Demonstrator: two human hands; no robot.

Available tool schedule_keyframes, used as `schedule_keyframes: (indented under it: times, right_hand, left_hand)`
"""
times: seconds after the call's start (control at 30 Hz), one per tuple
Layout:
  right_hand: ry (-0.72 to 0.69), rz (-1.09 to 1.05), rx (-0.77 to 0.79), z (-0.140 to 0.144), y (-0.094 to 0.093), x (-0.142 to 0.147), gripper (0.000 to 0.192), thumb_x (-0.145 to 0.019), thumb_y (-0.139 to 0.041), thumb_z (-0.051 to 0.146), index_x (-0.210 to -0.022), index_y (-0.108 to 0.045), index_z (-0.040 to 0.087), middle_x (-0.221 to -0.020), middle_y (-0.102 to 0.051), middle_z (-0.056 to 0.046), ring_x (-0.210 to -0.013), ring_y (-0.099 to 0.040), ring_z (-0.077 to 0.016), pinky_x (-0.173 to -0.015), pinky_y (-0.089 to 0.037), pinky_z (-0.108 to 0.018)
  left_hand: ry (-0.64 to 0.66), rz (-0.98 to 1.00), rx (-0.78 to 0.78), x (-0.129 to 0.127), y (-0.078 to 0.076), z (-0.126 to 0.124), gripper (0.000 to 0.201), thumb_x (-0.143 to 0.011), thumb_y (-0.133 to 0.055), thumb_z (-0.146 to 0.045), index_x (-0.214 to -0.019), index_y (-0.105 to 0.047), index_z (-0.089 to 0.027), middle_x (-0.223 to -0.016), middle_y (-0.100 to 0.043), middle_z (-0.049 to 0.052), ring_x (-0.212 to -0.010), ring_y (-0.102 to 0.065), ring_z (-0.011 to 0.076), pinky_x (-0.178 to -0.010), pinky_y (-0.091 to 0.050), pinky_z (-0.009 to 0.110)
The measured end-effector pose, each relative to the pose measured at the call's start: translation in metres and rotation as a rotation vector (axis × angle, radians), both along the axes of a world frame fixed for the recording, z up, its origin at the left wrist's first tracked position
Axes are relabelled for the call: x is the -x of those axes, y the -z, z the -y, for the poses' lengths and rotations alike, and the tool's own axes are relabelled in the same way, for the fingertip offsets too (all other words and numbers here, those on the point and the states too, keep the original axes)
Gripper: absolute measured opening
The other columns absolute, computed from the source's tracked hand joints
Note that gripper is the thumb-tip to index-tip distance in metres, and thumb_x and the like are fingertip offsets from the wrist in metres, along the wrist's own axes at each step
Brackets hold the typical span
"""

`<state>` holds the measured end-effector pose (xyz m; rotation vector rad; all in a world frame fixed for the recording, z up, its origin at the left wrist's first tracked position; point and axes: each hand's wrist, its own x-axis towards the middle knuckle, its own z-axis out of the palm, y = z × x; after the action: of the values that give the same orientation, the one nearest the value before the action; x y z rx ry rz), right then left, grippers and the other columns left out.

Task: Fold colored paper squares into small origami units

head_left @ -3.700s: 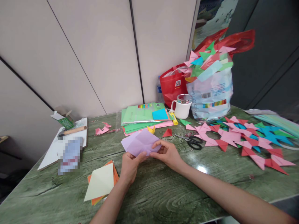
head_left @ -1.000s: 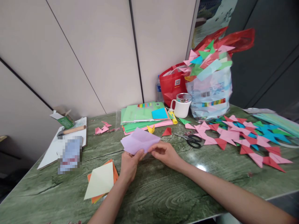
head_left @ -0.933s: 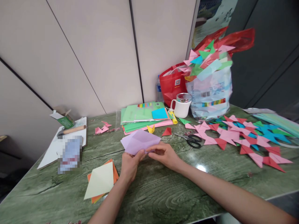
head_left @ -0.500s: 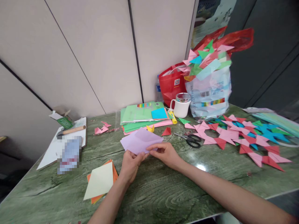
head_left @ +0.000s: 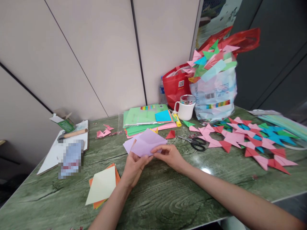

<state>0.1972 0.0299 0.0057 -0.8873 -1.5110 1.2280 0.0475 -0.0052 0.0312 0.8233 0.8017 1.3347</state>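
Purple paper (head_left: 148, 142) is held above the middle of the table, in more than one layer, the upper one lifted apart from the one beneath. My left hand (head_left: 135, 164) grips its lower edge, thumb on the near side, with one finger poking up between the layers. My right hand (head_left: 169, 156) pinches the lower right edge between thumb and fingers. Left of my left forearm lies a small stack of square paper (head_left: 102, 185), pale yellow on top of orange. Black-handled scissors (head_left: 195, 142) rest beyond my right hand, near a folded red paper piece (head_left: 171, 134).
Folded pink, red, blue and green paper pieces (head_left: 235, 137) spread across the right side. Behind stand a white mug (head_left: 185, 110), a red bag (head_left: 175, 88) and a plastic bag (head_left: 213, 92) full of folded paper. Green paper packs (head_left: 144, 116) lie at the wall; a hammer (head_left: 74, 134) is left.
A finger of my left hand has come up between the purple paper's layers, and the upper layer has lifted slightly. My right hand keeps its pinch.
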Motion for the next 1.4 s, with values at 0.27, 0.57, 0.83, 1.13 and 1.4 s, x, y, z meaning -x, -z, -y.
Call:
schedule_keyframes:
  times: [0.27, 0.57, 0.83, 1.13, 1.4]
  right_hand:
    - [-0.016, -0.008, 0.018, 0.005, 0.0, 0.003, 0.013, -0.064, -0.068, 0.029, -0.072, -0.069, 0.018, -0.071, -0.069, -0.002, -0.066, -0.06, -0.0152, -0.063, -0.046, -0.027]
    - [0.009, 0.011, 0.023, 0.005, -0.002, 0.002, 0.014, -0.065, -0.068, 0.03, -0.073, -0.071, 0.018, -0.074, -0.07, -0.003, -0.069, -0.062, -0.0164, -0.065, -0.047, -0.027]
    - [0.02, 0.008, 0.048, 0.004, -0.001, 0.001, 0.016, -0.064, -0.069, 0.03, -0.074, -0.07, 0.017, -0.074, -0.07, -0.003, -0.068, -0.062, -0.0158, -0.065, -0.047, -0.027]
    - [0.134, 0.02, -0.062, -0.003, 0.002, -0.005, 0.016, -0.069, -0.063, 0.029, -0.079, -0.07, 0.019, -0.086, -0.067, -0.005, -0.079, -0.059, -0.0179, -0.066, -0.045, -0.027]
    - [0.104, -0.004, -0.028, -0.006, 0.01, -0.005, 0.021, -0.068, -0.062, 0.024, -0.087, -0.068, 0.019, -0.084, -0.064, -0.004, -0.073, -0.054, -0.0148, -0.061, -0.045, -0.026]
  left_hand:
    - [-0.106, -0.125, -0.004, -0.004, 0.011, -0.001, 0.077, -0.06, -0.073, -0.013, -0.126, -0.034, -0.02, -0.106, -0.063, 0.009, -0.093, -0.061, 0.0186, -0.086, -0.046, 0.035]
    - [-0.062, 0.039, 0.062, 0.0, 0.003, -0.001, 0.06, -0.065, -0.063, -0.008, -0.117, -0.041, -0.026, -0.088, -0.066, -0.001, -0.085, -0.063, 0.0158, -0.088, -0.046, 0.041]
    - [0.035, 0.076, 0.017, 0.0, -0.004, 0.0, 0.075, -0.07, -0.061, -0.01, -0.132, -0.025, -0.031, -0.103, -0.064, 0.004, -0.092, -0.062, 0.0191, -0.091, -0.042, 0.042]
    - [-0.076, -0.107, 0.017, 0.009, -0.001, -0.004, 0.097, -0.069, -0.061, -0.015, -0.138, 0.005, -0.032, -0.077, -0.064, -0.004, -0.064, -0.061, 0.0101, -0.078, -0.049, 0.035]
    - [-0.158, -0.323, -0.108, 0.008, -0.006, -0.002, 0.096, -0.071, -0.063, -0.023, -0.139, 0.004, -0.031, -0.091, -0.066, 0.004, -0.073, -0.062, 0.0131, -0.071, -0.05, 0.028]
